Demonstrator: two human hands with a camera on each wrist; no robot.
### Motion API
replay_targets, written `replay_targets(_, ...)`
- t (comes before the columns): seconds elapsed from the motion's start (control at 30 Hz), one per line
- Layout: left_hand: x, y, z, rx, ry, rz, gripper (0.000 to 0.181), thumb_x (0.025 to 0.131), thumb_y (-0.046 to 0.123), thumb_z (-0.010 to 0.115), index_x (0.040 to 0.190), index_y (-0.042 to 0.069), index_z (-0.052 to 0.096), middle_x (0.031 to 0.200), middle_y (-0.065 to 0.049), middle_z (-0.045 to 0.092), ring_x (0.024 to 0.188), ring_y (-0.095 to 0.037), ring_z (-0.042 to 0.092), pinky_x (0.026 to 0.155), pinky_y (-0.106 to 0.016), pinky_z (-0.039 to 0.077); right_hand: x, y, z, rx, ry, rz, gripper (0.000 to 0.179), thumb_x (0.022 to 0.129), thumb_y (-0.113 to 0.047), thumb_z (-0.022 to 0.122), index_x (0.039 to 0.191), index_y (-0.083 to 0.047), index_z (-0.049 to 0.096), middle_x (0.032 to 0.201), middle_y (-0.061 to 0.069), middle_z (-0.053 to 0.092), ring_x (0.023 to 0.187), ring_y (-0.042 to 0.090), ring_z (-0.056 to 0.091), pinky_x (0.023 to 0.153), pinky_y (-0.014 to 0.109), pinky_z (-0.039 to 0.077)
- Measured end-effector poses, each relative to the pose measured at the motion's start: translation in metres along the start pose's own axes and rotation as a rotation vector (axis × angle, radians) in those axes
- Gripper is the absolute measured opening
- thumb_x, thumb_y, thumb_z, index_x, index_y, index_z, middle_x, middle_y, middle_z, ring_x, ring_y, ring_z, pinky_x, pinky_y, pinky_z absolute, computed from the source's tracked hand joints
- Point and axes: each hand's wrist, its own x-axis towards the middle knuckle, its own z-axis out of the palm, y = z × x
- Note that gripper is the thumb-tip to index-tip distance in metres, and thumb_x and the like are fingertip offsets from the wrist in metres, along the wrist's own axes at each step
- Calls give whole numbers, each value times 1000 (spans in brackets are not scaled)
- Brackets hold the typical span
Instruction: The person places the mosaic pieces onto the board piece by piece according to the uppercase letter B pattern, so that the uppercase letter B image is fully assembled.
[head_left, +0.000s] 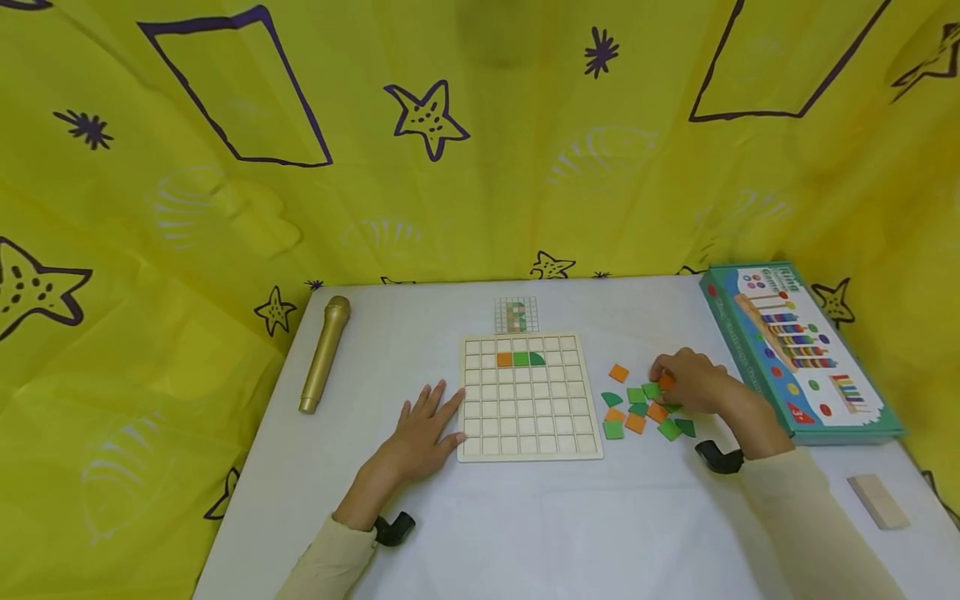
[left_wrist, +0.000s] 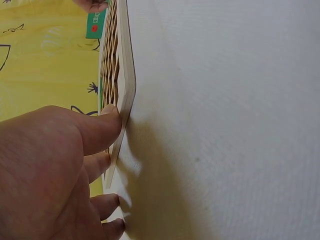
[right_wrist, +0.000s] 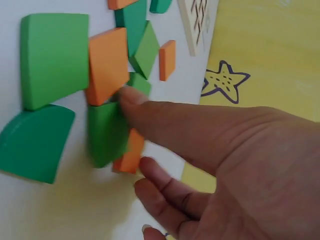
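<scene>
My left hand (head_left: 415,437) lies spread at the left side of a wooden grid board (head_left: 530,452). In the left wrist view, its thumb rests on the edge of that board (left_wrist: 129,65). One orange square tile (head_left: 504,359), a light green square tile (head_left: 521,359) and a dark green quarter-circle tile (head_left: 537,359) sit in a row on the board. Over the loose tiles at the right reaches my right hand (head_left: 693,382). Its thumb touches the tiles by a green tile (right_wrist: 107,132), with fingertips close to an orange tile (right_wrist: 131,152); thumb and fingers stand apart.
Behind the board lies a small pattern card (head_left: 516,315). A gold microphone (head_left: 326,354) lies at the left. At the right are a game box (head_left: 806,354) and a wooden block (head_left: 879,502). Loose tiles (head_left: 634,423) lie right of the board. A yellow cloth (head_left: 495,192) hangs behind.
</scene>
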Motion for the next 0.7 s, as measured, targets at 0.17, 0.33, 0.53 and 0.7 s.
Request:
replay_targets(0.17, 0, -1, 1, -2, 2, -5, 68, 110, 41, 55, 169, 20, 29, 177, -17, 11, 163, -42, 4, 127, -68, 6, 7, 1, 6, 53, 78, -25, 23, 99, -19, 73, 116, -6, 65, 116, 24, 58, 107, 45, 53, 83, 64, 41)
replay_targets(0.33, -1, -1, 1, 2, 4, -9, 68, 110, 42, 55, 169, 21, 29, 177, -16, 11, 164, -41, 4, 128, -67, 6, 21, 0, 8, 96, 137, -19, 29, 101, -16, 68, 124, 1, 63, 121, 27, 58, 111, 45, 55, 88, 67, 41)
replay_targets(0.53, -1, -1, 0, -1, 6, -7, 68, 110, 41, 55, 169, 21, 29, 177, -17, 12, 164, -41, 5, 128, -68, 7, 38, 0, 12, 146, 168, -41, 32, 103, -14, 65, 129, 4, 60, 126, 30, 54, 114, 45, 54, 100, 69, 43)
replay_targets(0.7, -1, 1, 0, -4, 6, -1, 68, 110, 41, 55, 168, 20, 30, 176, -17, 13, 163, -41, 6, 128, -68, 7, 48, -2, 15, 185, 217, -88, 30, 105, -9, 61, 131, 8, 59, 127, 32, 53, 115, 45, 54, 105, 64, 46)
